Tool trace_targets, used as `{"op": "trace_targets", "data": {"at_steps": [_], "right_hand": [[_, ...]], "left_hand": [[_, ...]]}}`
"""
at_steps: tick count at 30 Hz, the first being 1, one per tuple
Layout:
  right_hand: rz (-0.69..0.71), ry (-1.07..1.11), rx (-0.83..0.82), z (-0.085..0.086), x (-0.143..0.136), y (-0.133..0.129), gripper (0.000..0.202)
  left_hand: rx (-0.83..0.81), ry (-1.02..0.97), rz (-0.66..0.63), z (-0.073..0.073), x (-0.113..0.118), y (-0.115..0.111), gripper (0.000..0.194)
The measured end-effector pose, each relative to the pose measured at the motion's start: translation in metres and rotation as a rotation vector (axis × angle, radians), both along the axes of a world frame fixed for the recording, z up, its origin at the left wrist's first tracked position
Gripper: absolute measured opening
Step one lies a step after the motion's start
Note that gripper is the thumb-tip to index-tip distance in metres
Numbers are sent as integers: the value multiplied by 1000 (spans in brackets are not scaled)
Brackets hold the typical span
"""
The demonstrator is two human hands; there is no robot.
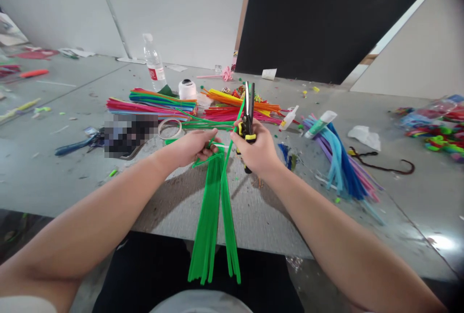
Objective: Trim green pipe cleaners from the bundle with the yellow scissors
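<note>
My right hand point(260, 148) is closed around pliers point(248, 120) with black-and-yellow grips, their jaws pointing up. Its thumb and finger also pinch a green pipe cleaner point(228, 156) that slants upward. My left hand point(197, 148) curls its fingers on short bent ends of green pipe cleaners, just left of the pliers; its fingertips are partly hidden. Below the hands, a bundle of long green pipe cleaners point(208, 216) hangs over the table's front edge, split into a wide strand and a narrow one.
Behind my hands lie red and pink pipe cleaners point(145, 109), yellow-orange ones point(232, 98), a tape roll point(170, 128) and a small glue bottle point(289, 119). A water bottle point(155, 69) stands behind. At right are blue pipe cleaners point(344, 173) and a tube point(321, 124); a blurred phone point(130, 135) lies left.
</note>
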State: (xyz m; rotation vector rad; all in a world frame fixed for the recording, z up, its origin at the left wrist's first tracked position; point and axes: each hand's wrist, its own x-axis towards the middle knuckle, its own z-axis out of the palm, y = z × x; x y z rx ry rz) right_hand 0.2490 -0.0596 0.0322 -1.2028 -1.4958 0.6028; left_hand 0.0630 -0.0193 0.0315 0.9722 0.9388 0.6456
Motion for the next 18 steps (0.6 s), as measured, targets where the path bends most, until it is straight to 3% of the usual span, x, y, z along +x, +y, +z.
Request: {"op": "trace_targets", "data": {"at_steps": [7,15,18], "right_hand": [[-80,5,31,5,3,1,21],[-111,-60,49,-4,4,3,22],[-111,-78,73,-11,3,4,23]], "left_hand": [[-44,-162,-26,13,0,-5,29],[-156,-118,-216,5,10,-25,21],[-163,-144,-181,5,13,-29,24]]}}
